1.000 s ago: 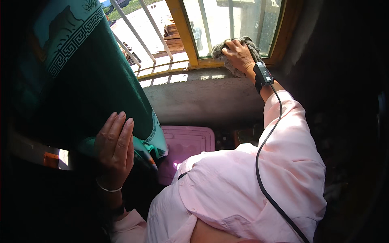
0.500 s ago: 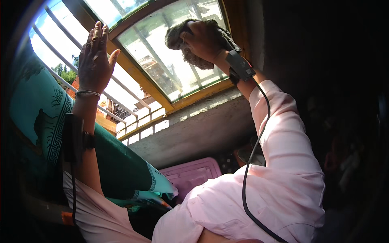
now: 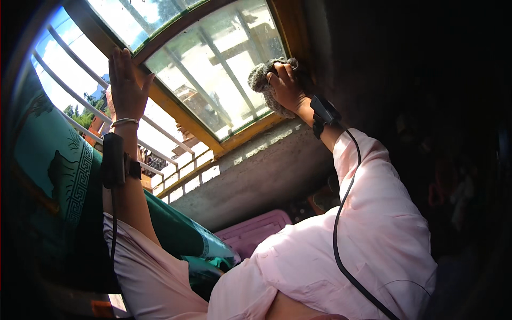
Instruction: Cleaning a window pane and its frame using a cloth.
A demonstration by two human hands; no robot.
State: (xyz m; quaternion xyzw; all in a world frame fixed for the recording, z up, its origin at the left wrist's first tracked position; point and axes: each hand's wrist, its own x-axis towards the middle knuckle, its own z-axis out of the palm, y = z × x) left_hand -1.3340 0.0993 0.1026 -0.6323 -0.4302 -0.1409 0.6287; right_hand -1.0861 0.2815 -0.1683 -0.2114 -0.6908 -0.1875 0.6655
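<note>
My right hand (image 3: 289, 88) is closed around a rumpled, fuzzy grey cloth (image 3: 260, 74). It presses the cloth at the right side of a glass pane (image 3: 213, 69), by the yellow-brown wooden window frame (image 3: 292, 32). Part of the cloth is hidden beneath the hand. On the left, my left hand (image 3: 128, 88) is raised with its fingers stretched out and the thumb apart. It lies against the left wooden edge of the same window; whether its fingertips bear on the wood is hard to tell.
White bars (image 3: 88, 106) cross the opening on the left. A green patterned curtain (image 3: 58, 154) hangs beside my left arm. Below the window runs a rough grey sill (image 3: 240, 176), with a pink plastic lid or tub (image 3: 253, 229) under it. Black cables (image 3: 341, 234) trail from both wrist devices.
My right hand has moved the cloth down and to the right, from the pane's upper middle to its right edge. My left hand has shifted slightly lower, against the window's wooden edge.
</note>
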